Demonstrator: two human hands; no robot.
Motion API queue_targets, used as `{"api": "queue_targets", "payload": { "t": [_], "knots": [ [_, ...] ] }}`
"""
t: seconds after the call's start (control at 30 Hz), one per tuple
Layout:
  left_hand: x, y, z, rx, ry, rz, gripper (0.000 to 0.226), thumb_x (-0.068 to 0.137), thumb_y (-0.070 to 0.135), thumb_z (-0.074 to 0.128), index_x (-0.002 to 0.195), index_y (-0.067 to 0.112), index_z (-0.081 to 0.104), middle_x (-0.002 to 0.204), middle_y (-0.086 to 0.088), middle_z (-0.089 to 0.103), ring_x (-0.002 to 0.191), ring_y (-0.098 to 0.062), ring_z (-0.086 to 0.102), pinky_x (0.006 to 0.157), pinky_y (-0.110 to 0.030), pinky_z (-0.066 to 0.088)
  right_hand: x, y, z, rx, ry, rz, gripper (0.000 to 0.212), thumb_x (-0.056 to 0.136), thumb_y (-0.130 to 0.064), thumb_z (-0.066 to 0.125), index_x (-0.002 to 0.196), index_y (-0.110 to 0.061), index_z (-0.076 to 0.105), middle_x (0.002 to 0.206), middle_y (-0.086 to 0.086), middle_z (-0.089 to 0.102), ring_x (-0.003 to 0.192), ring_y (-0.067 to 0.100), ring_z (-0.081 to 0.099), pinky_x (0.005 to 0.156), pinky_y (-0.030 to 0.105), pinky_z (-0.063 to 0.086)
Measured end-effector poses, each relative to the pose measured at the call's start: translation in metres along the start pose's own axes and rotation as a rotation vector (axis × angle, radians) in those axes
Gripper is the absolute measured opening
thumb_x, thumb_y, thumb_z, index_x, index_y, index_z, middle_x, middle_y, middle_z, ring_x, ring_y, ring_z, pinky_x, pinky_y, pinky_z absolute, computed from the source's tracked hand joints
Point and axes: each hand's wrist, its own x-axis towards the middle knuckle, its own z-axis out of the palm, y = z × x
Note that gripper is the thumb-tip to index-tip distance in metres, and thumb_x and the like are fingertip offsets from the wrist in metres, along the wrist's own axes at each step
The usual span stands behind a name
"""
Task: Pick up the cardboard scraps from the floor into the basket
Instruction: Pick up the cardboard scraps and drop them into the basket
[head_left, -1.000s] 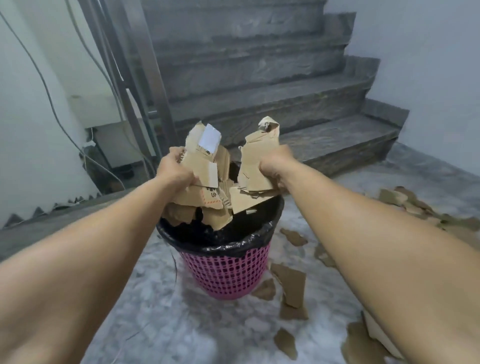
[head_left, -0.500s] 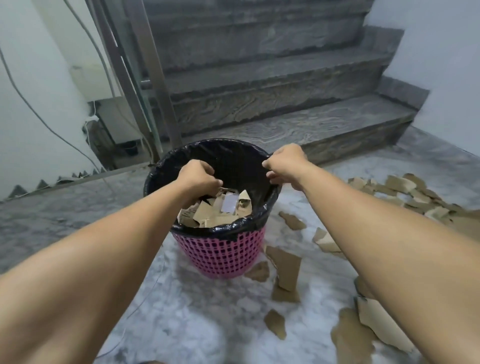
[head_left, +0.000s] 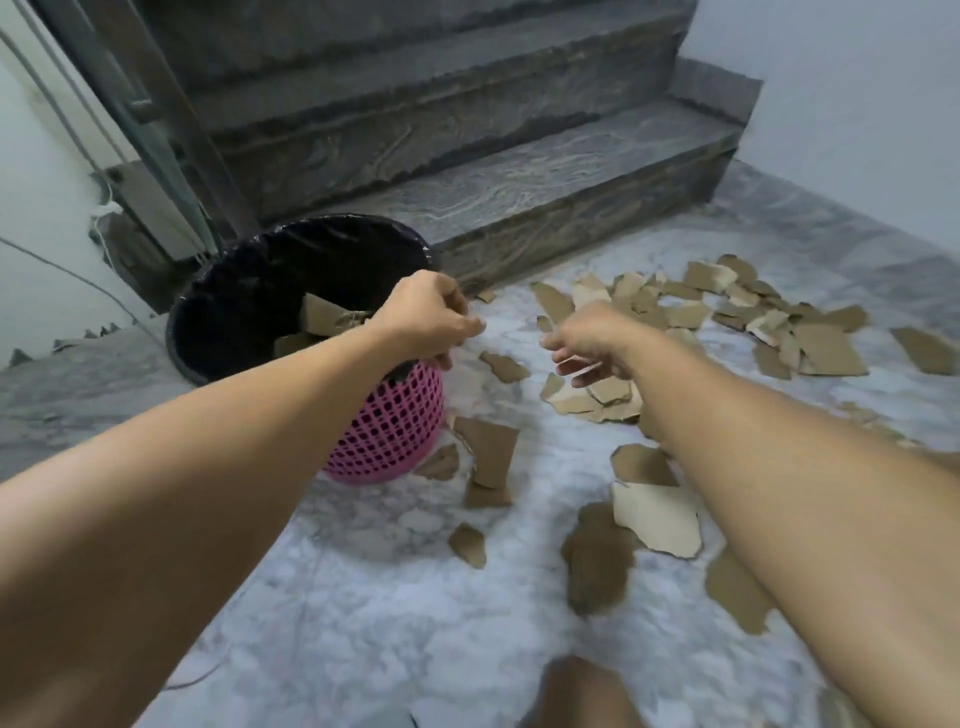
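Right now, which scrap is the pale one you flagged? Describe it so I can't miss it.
Start at the pink basket by the stairs and look right, past the tall brown scrap beside it. Just under the right forearm lies a broad scrap. It alone shows a pale cream face; the ones touching it are dark brown.

Both bare forearms stretched forward toward 12 o'clock, left hand (head_left: 428, 317) loosely curled (holding nothing visible), right hand (head_left: 592, 340) palm down, fingers spread

Pink basket (head_left: 395, 426) holding cardboard, scraps (head_left: 779, 322) across marble floor (head_left: 389, 613), both hands empty
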Motion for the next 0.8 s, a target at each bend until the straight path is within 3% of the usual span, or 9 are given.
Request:
{"api": "queue_targets", "payload": {
  "t": [0.13, 0.2, 0.3, 0.4, 0.47, 0.53, 0.63, 0.7, 0.8],
  "knots": [
    [0.003, -0.020, 0.058, 0.297, -0.218, 0.020, 0.017, 0.080, 0.023, 0.073, 0.088, 0.010, 0.067, 0.082, -0.007, 0.070, 0.064, -0.016, 0.064, 0.054, -0.023, 0.052, 0.009, 0.048, -0.003, -0.044, -0.017, 0.075, 0.028, 0.089, -0.021, 0.069, 0.110, -0.005, 0.061, 0.104, 0.013, 0.068, 0.077, 0.021, 0.067, 0.069, 0.037, 0.057],
    [0.008, -0.047, 0.087, 0.415, -0.300, -0.015, 0.024, 0.075, 0.024, 0.076, 0.093, 0.012, 0.068, 0.089, -0.006, 0.068, 0.074, -0.019, 0.059, 0.065, -0.030, 0.051, 0.017, 0.068, 0.004, -0.086, -0.028, 0.085, 0.027, 0.088, -0.020, 0.069, 0.107, -0.003, 0.063, 0.106, 0.015, 0.068, 0.080, 0.022, 0.067, 0.070, 0.036, 0.057],
    [0.008, -0.096, 0.124, 0.454, -0.439, -0.117, 0.044, 0.068, 0.028, 0.083, 0.105, 0.010, 0.066, 0.089, -0.002, 0.065, 0.082, -0.021, 0.062, 0.071, -0.031, 0.052, 0.030, 0.088, 0.020, -0.168, -0.047, 0.080, 0.018, 0.086, -0.017, 0.073, 0.094, -0.006, 0.062, 0.102, 0.013, 0.068, 0.081, 0.022, 0.069, 0.059, 0.030, 0.054],
    [0.009, -0.145, 0.152, 0.424, -0.561, -0.219, 0.087, 0.058, 0.044, 0.087, 0.127, 0.009, 0.047, 0.119, -0.005, 0.056, 0.111, -0.027, 0.056, 0.092, -0.033, 0.048, 0.051, 0.104, 0.048, -0.265, -0.082, 0.053, 0.023, 0.078, -0.018, 0.080, 0.089, -0.014, 0.060, 0.095, 0.010, 0.065, 0.084, 0.024, 0.065, 0.064, 0.036, 0.055],
    [0.013, -0.172, 0.165, 0.410, -0.549, -0.238, 0.113, 0.051, 0.049, 0.089, 0.142, 0.015, 0.032, 0.143, -0.007, 0.042, 0.131, -0.027, 0.042, 0.108, -0.038, 0.038, 0.069, 0.114, 0.068, -0.396, -0.124, 0.009, 0.042, 0.072, -0.023, 0.085, 0.106, -0.015, 0.061, 0.106, 0.009, 0.065, 0.094, 0.024, 0.063, 0.080, 0.038, 0.055],
    [0.010, -0.191, 0.177, 0.487, -0.527, -0.182, 0.132, 0.050, 0.055, 0.087, 0.151, 0.019, 0.011, 0.158, -0.004, 0.015, 0.146, -0.026, 0.014, 0.118, -0.041, 0.021, 0.079, 0.121, 0.087, -0.542, -0.190, -0.059, 0.064, 0.069, -0.027, 0.085, 0.125, -0.016, 0.056, 0.123, 0.009, 0.061, 0.109, 0.026, 0.059, 0.092, 0.038, 0.052],
    [0.005, -0.215, 0.195, 0.570, -0.553, -0.101, 0.149, 0.051, 0.064, 0.082, 0.150, 0.020, -0.019, 0.157, -0.003, -0.024, 0.145, -0.029, -0.022, 0.119, -0.050, 0.003, 0.094, 0.129, 0.114, -0.726, -0.253, -0.175, 0.094, 0.064, -0.032, 0.087, 0.144, -0.019, 0.040, 0.146, 0.009, 0.044, 0.131, 0.029, 0.045, 0.102, 0.038, 0.046],
    [0.002, -0.226, 0.206, 0.570, -0.578, -0.086, 0.158, 0.046, 0.070, 0.080, 0.147, 0.017, -0.029, 0.153, -0.004, -0.036, 0.141, -0.030, -0.032, 0.117, -0.055, -0.003, 0.102, 0.134, 0.132, -0.902, -0.299, -0.264, 0.113, 0.058, -0.042, 0.089, 0.150, -0.024, 0.027, 0.155, 0.009, 0.027, 0.140, 0.032, 0.030, 0.108, 0.044, 0.040],
    [-0.004, -0.232, 0.216, 0.586, -0.500, -0.052, 0.163, 0.038, 0.073, 0.079, 0.147, 0.016, -0.028, 0.152, -0.004, -0.036, 0.142, -0.029, -0.030, 0.117, -0.054, -0.003, 0.109, 0.145, 0.151, -1.176, -0.347, -0.396, 0.134, 0.053, -0.060, 0.084, 0.155, -0.033, 0.002, 0.163, 0.009, -0.004, 0.148, 0.035, 0.005, 0.113, 0.048, 0.027]
  ]
}}
